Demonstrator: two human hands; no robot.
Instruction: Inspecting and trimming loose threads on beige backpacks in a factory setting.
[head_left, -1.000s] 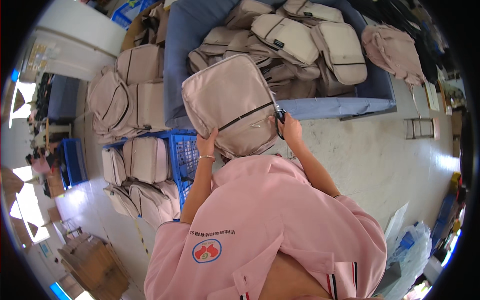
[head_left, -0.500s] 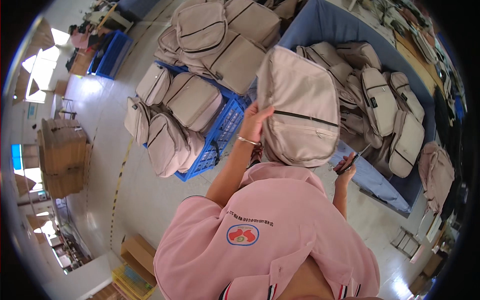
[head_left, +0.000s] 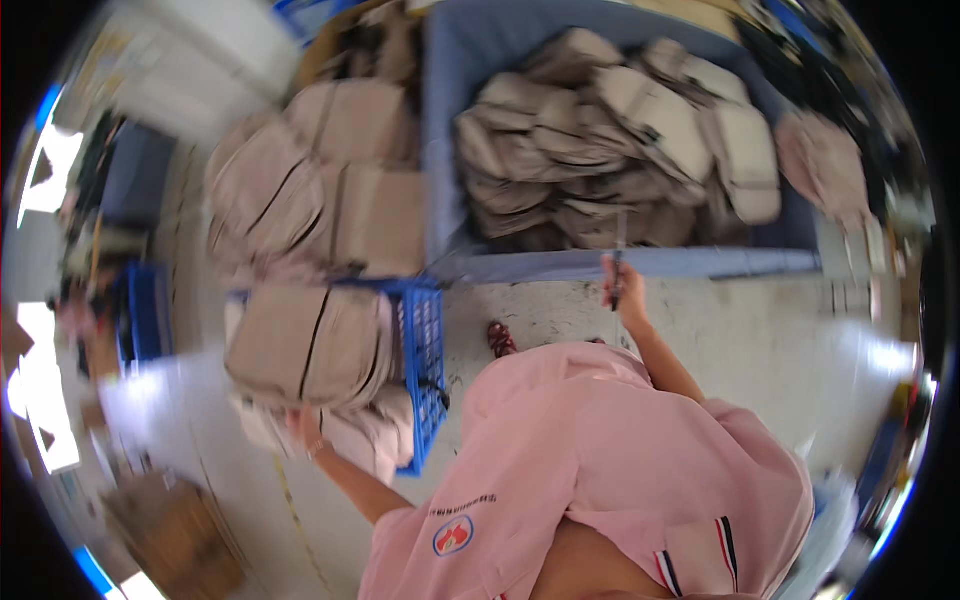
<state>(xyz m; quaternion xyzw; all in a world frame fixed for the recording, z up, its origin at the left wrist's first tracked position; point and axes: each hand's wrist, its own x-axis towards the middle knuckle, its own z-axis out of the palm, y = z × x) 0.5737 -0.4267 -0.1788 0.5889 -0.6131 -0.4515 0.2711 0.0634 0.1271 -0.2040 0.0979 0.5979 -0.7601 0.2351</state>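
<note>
My left hand [head_left: 306,432], smeared by motion, is closed on the near edge of a beige backpack [head_left: 300,340] with a dark zip line. This backpack lies on other beige bags in a blue plastic crate [head_left: 424,350], at the left. In front of me my right hand [head_left: 625,292] is wrapped round the black handles of a pair of scissors [head_left: 617,270]. Their blades point away, toward the near edge of a large blue-grey bin [head_left: 640,265]. Inside that bin lies a heap of beige backpacks [head_left: 660,120].
More beige backpacks [head_left: 365,215] are piled beyond the crate. A pinkish-beige bag [head_left: 822,165] hangs at the bin's right side. Brown cardboard [head_left: 175,530] stands at the lower left, and another blue crate [head_left: 145,310] farther left.
My left hand has carried the backpack from in front of me leftward onto the crate. My view has turned, and the right hand still holds the scissors, now before the bin.
</note>
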